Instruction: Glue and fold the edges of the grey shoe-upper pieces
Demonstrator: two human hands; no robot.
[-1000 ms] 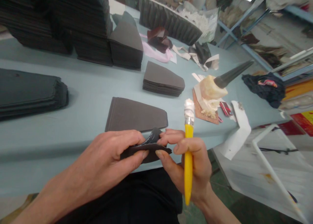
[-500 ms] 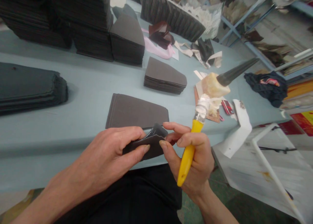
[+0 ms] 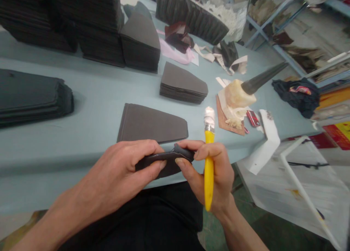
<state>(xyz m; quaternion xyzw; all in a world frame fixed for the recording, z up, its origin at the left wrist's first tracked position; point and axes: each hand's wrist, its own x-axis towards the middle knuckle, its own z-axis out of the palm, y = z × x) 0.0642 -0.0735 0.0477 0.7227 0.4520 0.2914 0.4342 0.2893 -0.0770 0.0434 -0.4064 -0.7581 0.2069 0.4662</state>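
Between my two hands, near the table's front edge, is a dark fabric panel (image 3: 169, 166) with its layers folded together. My left hand (image 3: 133, 165) pinches its left part, thumb on the near side. At the right end, my right hand (image 3: 212, 170) squeezes the edge between thumb and fingertips. That same hand also holds a brush (image 3: 209, 170) with a yellow handle, bristles upward and coated in white. Just beyond my hands lies a thin stack of brown-grey panels (image 3: 153, 124) of the same tapered outline.
A thicker panel stack (image 3: 183, 83) sits farther back, with tall dark stacks (image 3: 95, 28) behind at left. Another dark stack (image 3: 32, 94) lies at far left. To the right are a pale block (image 3: 236, 92) with a dark cone-shaped piece, a red box (image 3: 253, 118) and fabric scraps (image 3: 179, 37).
The raised flap at the panel's right end has been pressed down, so the layers lie together. The brush has swung from leaning right to nearly upright, moving left with my right hand.
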